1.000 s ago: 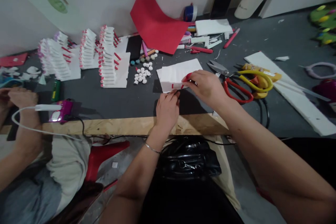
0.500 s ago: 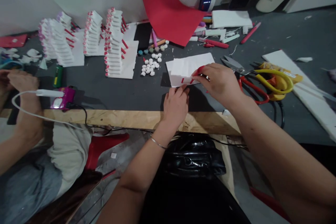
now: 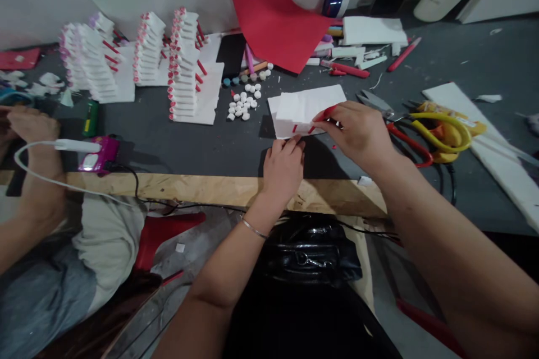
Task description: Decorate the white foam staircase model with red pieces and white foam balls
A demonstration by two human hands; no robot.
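Observation:
A white foam piece [image 3: 311,100] with a thicker raised block lies on the dark table in front of me. Short red strips [image 3: 294,128] stand out against its near side. My left hand [image 3: 283,167] rests at the near edge, fingers stretched out and lying low, the tips touching the foam. Over the right part of the piece, my right hand [image 3: 357,130] pinches a small red piece [image 3: 329,111] between thumb and fingers, partly hidden. A tiny red scrap [image 3: 334,147] sits on the table below. Left of the foam is a cluster of small white pellets [image 3: 242,105].
Scissors with red handles [image 3: 410,146] and yellow-handled pliers [image 3: 442,129] lie right of my right hand. Rows of white rolls with red ends [image 3: 183,78] stand left, near a magenta plug adapter [image 3: 103,154]. A co-worker's hands [image 3: 33,123] are at far left. Red sheet [image 3: 278,17] leans behind.
The view has shifted slightly. My right hand keeps its pinch over the foam, and my left hand stays at the near edge. More of the tiny red scrap shows.

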